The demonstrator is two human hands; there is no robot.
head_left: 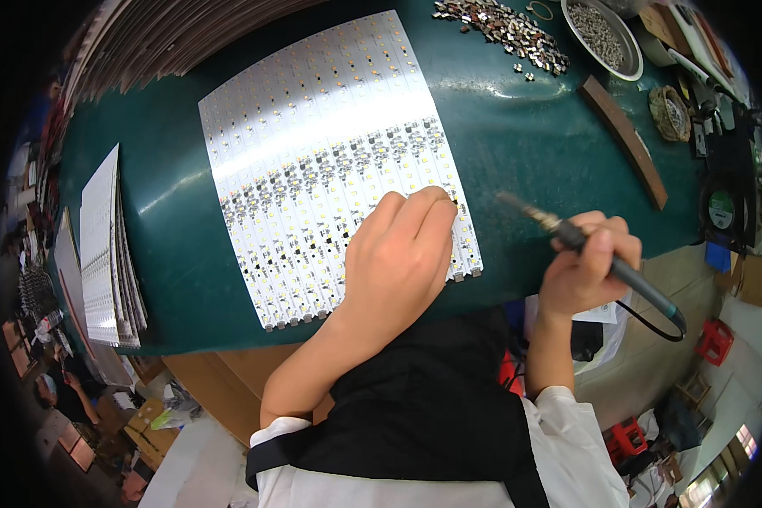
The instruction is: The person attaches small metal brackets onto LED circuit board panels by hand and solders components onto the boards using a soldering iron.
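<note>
A white panel of LED strips (pixel 267 110) lies on the green tabletop, carrying rows of tiny yellow LEDs and black components. Small grey connectors (pixel 460 275) sit along its near edge. My left hand (pixel 398 258) rests over the panel's right part, its fingers curled down and closed. Whatever may be between those fingertips is hidden under the hand. To the right of the panel, my right hand (pixel 577 275) grips a soldering iron (pixel 648 292) by its dark handle. The iron's tip is slightly blurred, points up and left, and is apart from the panel.
Stacked panels stand at the far left (pixel 144 38) and near left (pixel 102 245). Loose small connectors (pixel 512 35) are heaped at the back, beside a metal bowl (pixel 577 30) of small parts. A curved brown bar (pixel 625 140) lies at right, near a small rough container (pixel 659 108).
</note>
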